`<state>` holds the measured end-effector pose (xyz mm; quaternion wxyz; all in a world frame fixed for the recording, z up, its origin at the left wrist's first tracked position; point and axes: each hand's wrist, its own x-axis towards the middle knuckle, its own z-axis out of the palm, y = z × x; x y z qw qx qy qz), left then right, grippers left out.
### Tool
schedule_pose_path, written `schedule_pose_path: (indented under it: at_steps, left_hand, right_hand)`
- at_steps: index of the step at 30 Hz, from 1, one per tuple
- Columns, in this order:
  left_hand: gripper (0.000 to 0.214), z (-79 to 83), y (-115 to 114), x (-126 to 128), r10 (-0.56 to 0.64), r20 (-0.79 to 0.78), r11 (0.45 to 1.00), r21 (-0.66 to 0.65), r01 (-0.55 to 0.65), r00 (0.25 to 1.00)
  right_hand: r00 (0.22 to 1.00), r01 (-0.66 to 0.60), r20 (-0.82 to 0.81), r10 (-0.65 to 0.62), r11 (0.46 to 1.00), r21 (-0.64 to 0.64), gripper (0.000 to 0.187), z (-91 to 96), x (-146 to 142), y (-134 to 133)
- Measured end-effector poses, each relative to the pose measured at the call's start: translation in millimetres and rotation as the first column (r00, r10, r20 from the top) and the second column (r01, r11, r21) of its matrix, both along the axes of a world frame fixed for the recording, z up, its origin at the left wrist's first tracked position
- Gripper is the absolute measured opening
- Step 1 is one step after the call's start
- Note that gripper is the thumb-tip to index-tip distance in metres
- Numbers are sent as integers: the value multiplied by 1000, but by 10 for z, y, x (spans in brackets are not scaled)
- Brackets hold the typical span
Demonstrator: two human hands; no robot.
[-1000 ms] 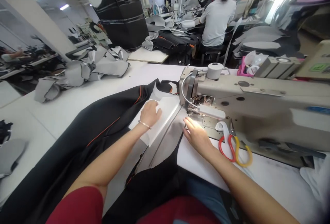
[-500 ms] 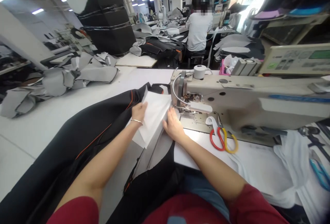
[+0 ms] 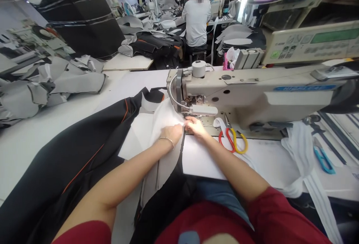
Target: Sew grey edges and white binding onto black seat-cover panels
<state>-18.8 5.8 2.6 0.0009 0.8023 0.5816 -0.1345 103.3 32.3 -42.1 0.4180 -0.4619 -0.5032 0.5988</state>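
My left hand (image 3: 173, 133), with a bracelet at the wrist, is closed on the right edge of a white fabric piece (image 3: 161, 118). My right hand (image 3: 195, 127) pinches the same edge from the other side, close to the needle area of the sewing machine (image 3: 224, 98). The white fabric lies over a large black cover with orange piping (image 3: 84, 150), whose grey underside (image 3: 165, 169) shows below my left forearm. The fingertips of both hands nearly meet, and the exact edge they hold is partly hidden.
Red and yellow-handled scissors (image 3: 233, 139) lie right of my right hand. White webbing (image 3: 300, 150) and blue snips (image 3: 324, 158) are farther right. Grey fabric pieces (image 3: 56, 81) pile up at the left. A person in a white top (image 3: 198, 23) sits beyond the machine.
My left hand has moved right from the middle of the white fabric to its right edge, beside my right hand. My right hand has gone from flat to pinching. The view has turned right.
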Motion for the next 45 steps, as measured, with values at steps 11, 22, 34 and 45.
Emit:
schedule_pose_path:
  at_steps: [11,22,34,45]
  left_hand:
    - [34,-12,-12,114,52,-31,996,-74,-54,998]
    - [34,-61,5,146,102,8,990,-96,-101,995]
    - [42,-50,256,142,168,188,966,-229,-123,968]
    - [41,-89,325,139,132,168,957,-277,-81,977]
  right_hand:
    - [947,279,128,-295,952,126,13,-175,-98,336]
    - [744,188,585,-322,942,279,19,-205,-151,314]
    - [516,-177,853,-70,966,187,29,36,-106,-17]
    - [434,-321,892,-127,903,285,33,-59,0,14]
